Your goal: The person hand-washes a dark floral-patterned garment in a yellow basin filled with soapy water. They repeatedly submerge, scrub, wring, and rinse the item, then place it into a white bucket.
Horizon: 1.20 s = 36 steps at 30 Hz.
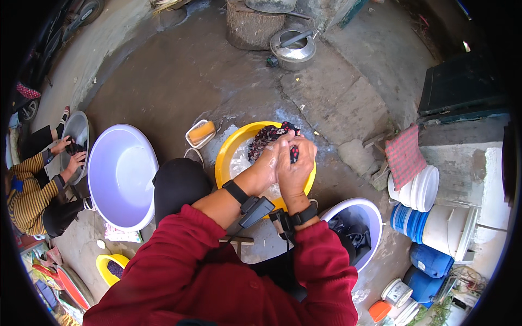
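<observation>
A yellow basin (222,157) of soapy water stands on the wet floor before my knees. Over it, my left hand (267,161) and my right hand (299,157) are pressed together around a dark patterned cloth (265,138). The cloth has small pale and red spots. Part of it hangs towards the suds on the left, and a bit shows between my hands. My fingers partly hide one another. Each wrist wears a black strap with a small device. Left of the basin, a yellow bar of soap (202,131) rests in a white dish (199,142).
A large lavender tub (122,175) stands at my left; another tub (377,228) at my right holds dark cloth. Far left, a person in a striped top handles dark cloth in a metal basin (85,122). A kettle (293,59) and buckets (444,230) stand farther off.
</observation>
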{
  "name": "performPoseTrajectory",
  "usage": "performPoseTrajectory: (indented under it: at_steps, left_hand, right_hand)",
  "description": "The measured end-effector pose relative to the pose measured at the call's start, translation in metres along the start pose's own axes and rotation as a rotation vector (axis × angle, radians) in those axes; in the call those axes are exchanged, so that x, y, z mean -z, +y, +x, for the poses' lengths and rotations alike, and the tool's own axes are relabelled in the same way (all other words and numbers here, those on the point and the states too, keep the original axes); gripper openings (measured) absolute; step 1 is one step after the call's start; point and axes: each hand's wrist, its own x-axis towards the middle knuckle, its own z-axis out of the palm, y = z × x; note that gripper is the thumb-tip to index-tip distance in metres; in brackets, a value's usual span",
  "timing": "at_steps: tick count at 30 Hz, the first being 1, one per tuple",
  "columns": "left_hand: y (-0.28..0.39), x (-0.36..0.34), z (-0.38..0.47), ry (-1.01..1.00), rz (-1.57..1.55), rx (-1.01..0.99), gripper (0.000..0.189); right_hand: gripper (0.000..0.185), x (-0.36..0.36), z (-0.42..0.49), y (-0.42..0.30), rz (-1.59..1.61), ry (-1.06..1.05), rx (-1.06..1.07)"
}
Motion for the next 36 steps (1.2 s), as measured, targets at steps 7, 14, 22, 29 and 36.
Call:
performPoseTrajectory:
  at_steps: [7, 14, 22, 29, 36]
  left_hand:
    - [-0.015, -0.009, 0.007, 0.233, 0.491, -0.129, 0.035]
    - [0.032, -0.012, 0.007, 0.218, 1.45, -0.423, 0.017]
    - [0.024, -0.034, -0.011, 0.217, 0.679, -0.284, 0.027]
    - [0.021, -0.032, -0.027, -0.003, 0.102, -0.023, 0.032]
    - [0.017, -0.034, -0.014, -0.008, 0.152, -0.208, 0.032]
  right_hand:
    - [0.019, 0.021, 0.039, 0.037, 0.5, 0.002, -0.674]
    - [0.036, 0.029, 0.019, -0.022, 0.11, -0.01, 0.055]
    - [0.024, 0.021, 0.032, -0.014, 0.765, 0.023, -0.644]
    - [0.02, 0.01, 0.026, -0.022, 0.194, 0.016, -0.004]
    - [0.022, 0.01, 0.027, -0.006, 0.537, 0.134, -0.461]
